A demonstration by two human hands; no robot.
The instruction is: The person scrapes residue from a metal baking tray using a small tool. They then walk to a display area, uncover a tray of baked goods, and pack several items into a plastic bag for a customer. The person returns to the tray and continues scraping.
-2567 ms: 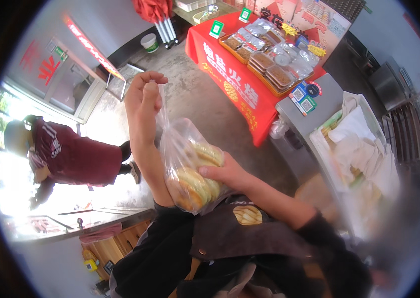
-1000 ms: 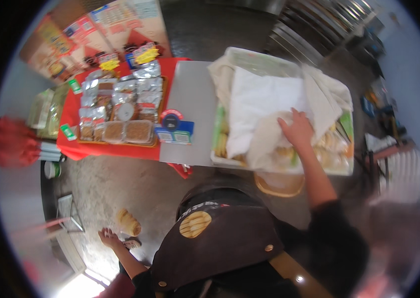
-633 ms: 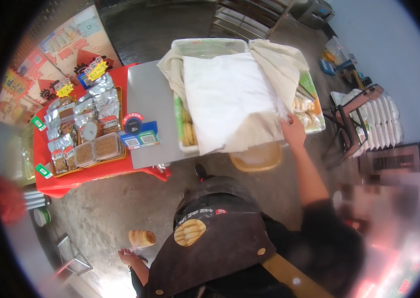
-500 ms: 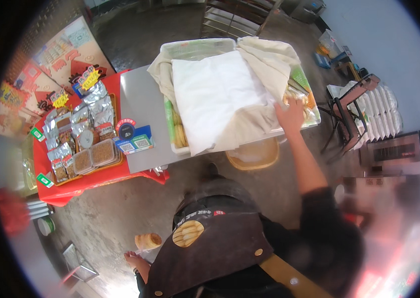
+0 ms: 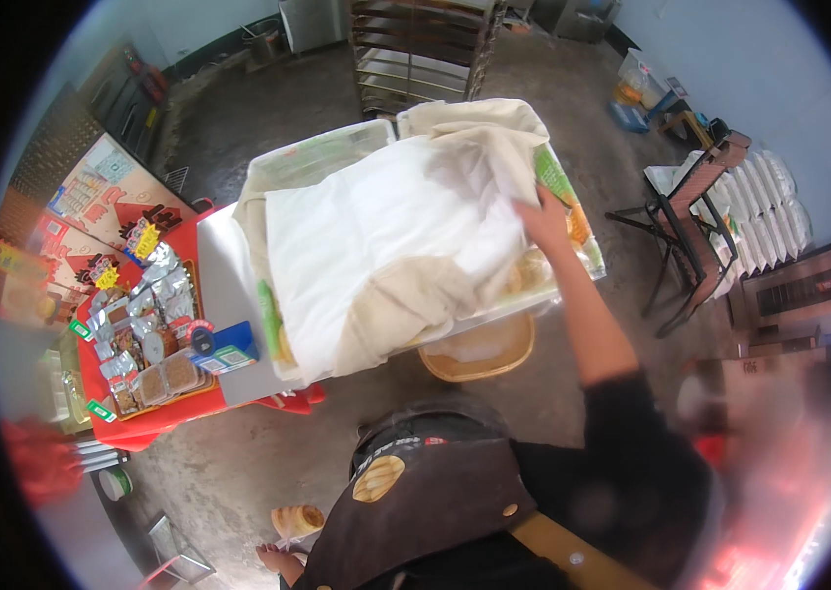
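Note:
My right hand grips the right edge of a white and beige cloth. The cloth lies over a large plastic crate with green printed sides. At the crate's right end, round golden breads show partly beside my wrist. Low down at the left, my left hand is closed on a clear plastic bag, with a stack of golden-brown breads at its end. The apron hides part of that hand and bag.
The crate rests on a grey table. Packaged snacks stand on a red cloth at left, near a blue payment-code stand. Below the table is a yellow basket. A folding chair stands right, a rack behind.
My right hand has drawn the cloth over the right end of the crate, covering the tongs and some breads. The view has shifted. My left hand still holds the bag.

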